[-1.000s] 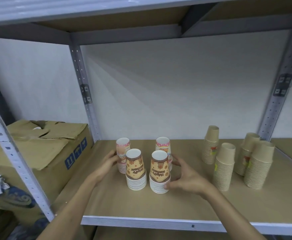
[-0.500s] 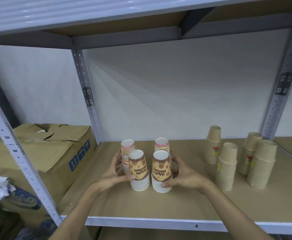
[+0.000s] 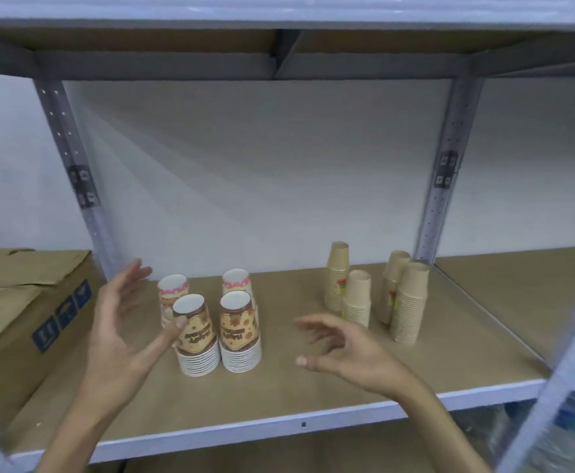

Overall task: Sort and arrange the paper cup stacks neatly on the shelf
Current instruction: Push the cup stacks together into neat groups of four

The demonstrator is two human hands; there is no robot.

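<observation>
Both forearms reach in over the shelf point(image 3: 313, 401) edge. The left hand point(image 3: 118, 322) is raised, palm turned inward, fingers spread, its grip open and empty, nearest the brown printed cup stacks point(image 3: 217, 332). The right hand point(image 3: 344, 349) hovers, fingers loosely curled, holding nothing. Behind stand two pink-rimmed stacks point(image 3: 173, 295); farther right, four plain kraft cup stacks point(image 3: 378, 295).

Upturned cup stacks point(image 3: 240, 331) on shelf point(image 3: 279, 387)
</observation>
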